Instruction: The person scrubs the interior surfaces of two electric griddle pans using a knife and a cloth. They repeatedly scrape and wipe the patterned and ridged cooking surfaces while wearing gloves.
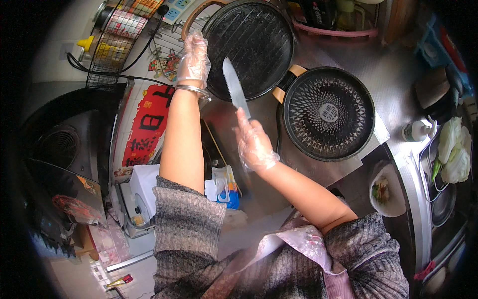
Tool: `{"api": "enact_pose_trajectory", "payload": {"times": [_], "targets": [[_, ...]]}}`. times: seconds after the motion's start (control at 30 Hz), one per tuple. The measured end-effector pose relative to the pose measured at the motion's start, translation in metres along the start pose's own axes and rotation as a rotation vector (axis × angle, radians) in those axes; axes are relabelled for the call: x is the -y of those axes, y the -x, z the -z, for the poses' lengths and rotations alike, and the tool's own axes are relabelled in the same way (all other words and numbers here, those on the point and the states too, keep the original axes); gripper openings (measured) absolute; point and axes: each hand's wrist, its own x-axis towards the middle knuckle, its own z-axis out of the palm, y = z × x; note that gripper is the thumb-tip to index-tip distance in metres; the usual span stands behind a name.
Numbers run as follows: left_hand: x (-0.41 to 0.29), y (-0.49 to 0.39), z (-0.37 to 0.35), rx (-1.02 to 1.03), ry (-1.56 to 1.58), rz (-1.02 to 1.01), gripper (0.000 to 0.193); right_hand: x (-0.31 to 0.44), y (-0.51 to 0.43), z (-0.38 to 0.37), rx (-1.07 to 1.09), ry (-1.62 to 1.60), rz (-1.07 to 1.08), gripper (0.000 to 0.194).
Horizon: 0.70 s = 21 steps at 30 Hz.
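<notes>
A two-plate round electric griddle lies opened, its ridged dark plate (250, 48) farther off and its patterned plate (328, 108) nearer on the right. My left hand (195, 56), in a clear plastic glove, has its fingers curled at one end of the ridged plate's brown curved handle (198, 17). A clear glove also covers my right hand (257, 145), which grips a serrated knife (235, 84); the knife's handle is hidden in the palm. The blade points away from me, its tip over the ridged plate's lower part.
Around the griddle is a metal counter (321, 50). A wire rack (108, 48) with bottles and a black cord stand at left. A pink-rimmed tray (336, 31) is behind. On the right are a pump bottle (416, 130), cabbage (453, 153) and a bowl of food (384, 190).
</notes>
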Motion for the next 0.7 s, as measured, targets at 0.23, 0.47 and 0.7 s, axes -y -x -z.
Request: {"api": "enact_pose_trajectory", "payload": {"times": [0.23, 0.47, 0.7], "targets": [[-0.004, 0.005, -0.002, -0.017, 0.122, -0.042, 0.052, 0.003, 0.009, -0.005, -0.166, 0.204, -0.015, 0.033], [-0.014, 0.005, 0.000, 0.037, 0.206, -0.037, 0.064, 0.010, 0.005, -0.001, -0.128, 0.048, -0.069, 0.043], [0.006, -0.009, -0.003, 0.012, 0.255, -0.093, 0.053, 0.003, 0.004, 0.002, -0.138, -0.022, -0.093, 0.041]]}}
